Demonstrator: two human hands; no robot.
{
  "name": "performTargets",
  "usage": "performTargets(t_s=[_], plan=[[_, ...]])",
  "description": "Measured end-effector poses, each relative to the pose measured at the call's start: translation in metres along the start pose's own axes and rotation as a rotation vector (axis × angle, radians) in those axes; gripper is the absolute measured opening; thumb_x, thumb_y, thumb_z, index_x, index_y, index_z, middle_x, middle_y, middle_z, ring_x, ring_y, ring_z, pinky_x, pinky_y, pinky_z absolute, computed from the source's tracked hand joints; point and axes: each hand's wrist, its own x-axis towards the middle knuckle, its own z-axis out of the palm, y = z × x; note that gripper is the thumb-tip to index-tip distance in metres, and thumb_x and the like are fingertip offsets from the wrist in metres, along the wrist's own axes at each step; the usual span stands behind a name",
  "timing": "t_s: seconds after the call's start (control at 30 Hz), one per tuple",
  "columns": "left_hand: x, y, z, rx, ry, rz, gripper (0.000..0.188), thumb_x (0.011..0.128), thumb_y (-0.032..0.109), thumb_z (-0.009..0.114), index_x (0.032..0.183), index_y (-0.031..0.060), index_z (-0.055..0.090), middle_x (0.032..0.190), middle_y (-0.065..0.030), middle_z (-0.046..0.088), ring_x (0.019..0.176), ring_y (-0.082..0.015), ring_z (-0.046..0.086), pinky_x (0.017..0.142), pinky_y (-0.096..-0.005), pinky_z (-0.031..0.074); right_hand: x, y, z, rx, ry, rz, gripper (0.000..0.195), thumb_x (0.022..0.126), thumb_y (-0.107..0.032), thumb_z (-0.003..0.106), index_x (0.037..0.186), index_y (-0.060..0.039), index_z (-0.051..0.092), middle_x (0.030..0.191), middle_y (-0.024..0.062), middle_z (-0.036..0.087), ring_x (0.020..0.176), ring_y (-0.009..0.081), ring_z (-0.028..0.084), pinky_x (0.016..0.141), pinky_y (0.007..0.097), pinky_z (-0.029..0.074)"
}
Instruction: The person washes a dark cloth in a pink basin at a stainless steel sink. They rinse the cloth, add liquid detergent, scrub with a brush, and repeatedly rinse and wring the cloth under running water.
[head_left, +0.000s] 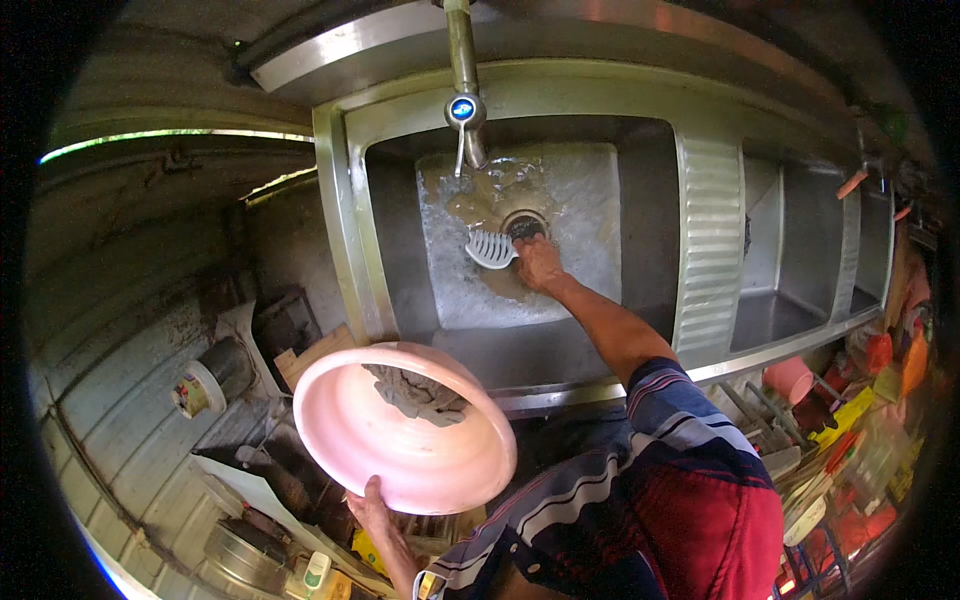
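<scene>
My left hand (373, 506) grips the near rim of a pink plastic basin (330, 442), tilted beside the sink's front edge. Grey, wet-looking clay or mud (420, 396) clings inside it near the far rim. Down in the stainless steel sink (525, 300), my right hand (537, 262) is closed around the handle end of a white slotted brush or scoop (491, 249), right beside the round drain (524, 225). Brownish water and residue lie around the drain. Above hangs the faucet (465, 111), its lever pointing down; whether water runs cannot be told.
Right of the basin are a ribbed drainboard (711, 247) and further sink bowls (787, 247). A white-rimmed bucket (201, 390) is at the left. Below right stand a pink container (789, 379) and mixed colourful items. A metal pot (244, 555) sits lower left.
</scene>
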Motion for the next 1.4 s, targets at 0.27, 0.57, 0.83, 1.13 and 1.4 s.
performTargets(t_s=[0.27,0.57,0.83,1.13,1.4], plan=[[0.006,-0.009,-0.008,0.038,0.030,-0.082,0.062,0.079,0.004,0.069,0.136,-0.0053,0.047,0.117,-0.0146,0.061,0.103,-0.0238,0.059,0.091,-0.0342,0.047,-0.003,-0.004,-0.028,0.180,-0.045,0.028,0.023,0.082,-0.008,0.056,0.103,-0.0011,0.061,0.096,0.0253,0.067,0.093,0.0429,0.062,0.084,0.0519,0.048],[-0.007,0.038,0.021,0.040,-0.219,0.049,0.046,0.074,0.004,0.070,0.118,-0.0045,0.059,0.102,-0.0115,0.067,0.089,-0.0223,0.063,0.082,-0.0336,0.050,-0.096,-0.005,-0.118,0.282,0.058,0.120,0.022,0.085,-0.009,0.055,0.104,-0.0001,0.060,0.094,0.0294,0.066,0.091,0.0496,0.062,0.080,0.0563,0.048],[-0.059,0.111,0.164,0.236,-0.545,0.277,0.036,0.077,0.005,0.065,0.112,-0.0043,0.065,0.103,-0.0104,0.068,0.092,-0.0191,0.063,0.082,-0.0317,0.049,-0.210,0.008,-0.102,0.317,-0.021,0.207,0.033,0.084,-0.016,0.057,0.114,-0.0020,0.058,0.109,0.0290,0.059,0.105,0.0460,0.056,0.091,0.0517,0.043],[-0.099,0.147,0.371,0.371,-0.893,0.592,0.028,0.078,0.011,0.062,0.100,-0.0056,0.069,0.088,-0.0143,0.072,0.077,-0.0202,0.068,0.069,-0.0352,0.054,-0.208,-0.026,-0.109,0.297,0.119,0.198,0.053,0.085,-0.016,0.057,0.135,-0.0016,0.048,0.140,0.0278,0.042,0.132,0.0452,0.036,0.114,0.0492,0.025],[-0.123,0.129,0.434,0.296,-0.993,0.542,0.043,0.082,0.023,0.071,0.114,-0.0050,0.064,0.096,-0.0138,0.071,0.084,-0.0164,0.065,0.077,-0.0310,0.053,-0.188,-0.048,-0.135,0.632,0.054,0.197,0.038,0.086,-0.019,0.060,0.117,0.0033,0.060,0.107,0.0316,0.064,0.106,0.0466,0.060,0.093,0.0513,0.047]])
